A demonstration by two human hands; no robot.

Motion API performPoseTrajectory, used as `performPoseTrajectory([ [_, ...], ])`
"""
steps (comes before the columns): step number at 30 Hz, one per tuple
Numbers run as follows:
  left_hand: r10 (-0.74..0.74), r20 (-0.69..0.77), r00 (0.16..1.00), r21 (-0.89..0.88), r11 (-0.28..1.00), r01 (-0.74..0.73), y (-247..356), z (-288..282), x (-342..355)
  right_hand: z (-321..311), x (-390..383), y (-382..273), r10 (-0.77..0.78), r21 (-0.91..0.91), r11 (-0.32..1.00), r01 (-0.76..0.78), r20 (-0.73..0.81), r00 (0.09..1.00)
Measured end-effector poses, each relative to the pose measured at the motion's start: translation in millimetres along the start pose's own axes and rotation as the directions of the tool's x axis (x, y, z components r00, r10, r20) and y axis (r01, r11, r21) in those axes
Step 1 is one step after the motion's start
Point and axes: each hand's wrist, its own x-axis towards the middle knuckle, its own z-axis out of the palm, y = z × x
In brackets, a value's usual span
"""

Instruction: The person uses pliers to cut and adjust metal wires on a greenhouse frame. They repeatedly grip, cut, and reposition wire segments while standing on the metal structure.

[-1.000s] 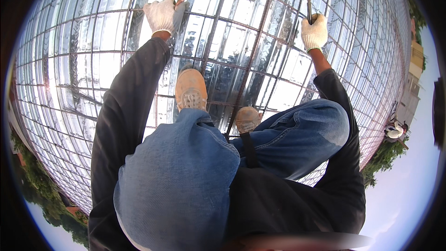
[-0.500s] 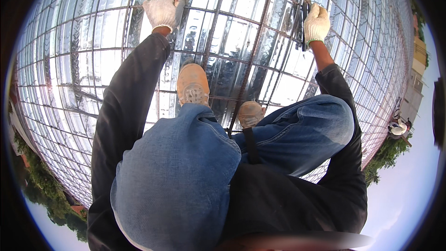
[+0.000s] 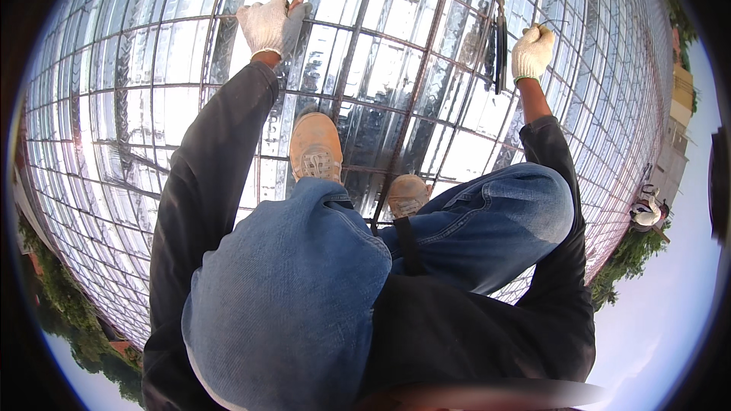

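Left hand (image 3: 268, 24) clenched on rebar grid (image 3: 426, 68); right hand (image 3: 531, 53) grasps pliers (image 3: 499, 44), long axis upright, just left of fingers.

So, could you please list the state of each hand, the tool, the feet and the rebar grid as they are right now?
Left hand: gloved, gripping a bar of the rebar grid.
Right hand: gloved, raised at the grid, holding a dark tool.
Dark tool: hanging roughly upright against the grid.
Left shoe: planted on the grid.
Right shoe: planted on the grid, partly hidden by a knee.
Rebar grid: bare, metal sheeting behind it.
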Motion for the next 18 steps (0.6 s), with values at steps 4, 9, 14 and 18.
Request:
performPoseTrajectory([
  [4, -0.1, -0.035, 0.994, -0.004, 0.995, 0.099, -6, 1, -4, 9, -30, -27, -0.02, 0.294, 0.955, -0.041, 0.202, 0.979],
  [9, -0.122, 0.063, 0.991, -0.178, 0.975, 0.131, -1, -21, -5, 12, -52, -60, -0.185, 0.513, 0.856, -0.054, 0.402, 0.897],
  [14, -0.172, 0.026, 0.985, -0.191, 0.966, 0.174, -5, -20, -10, -12, -80, -135, -0.24, 0.581, 0.736, -0.348, 0.705, 0.668],
  [18, -0.135, -0.026, 0.991, -0.306, 0.944, 0.121, -2, -14, -6, -48, -95, -144, -0.221, 0.522, 0.757, -0.394, 0.772, 0.596],
])
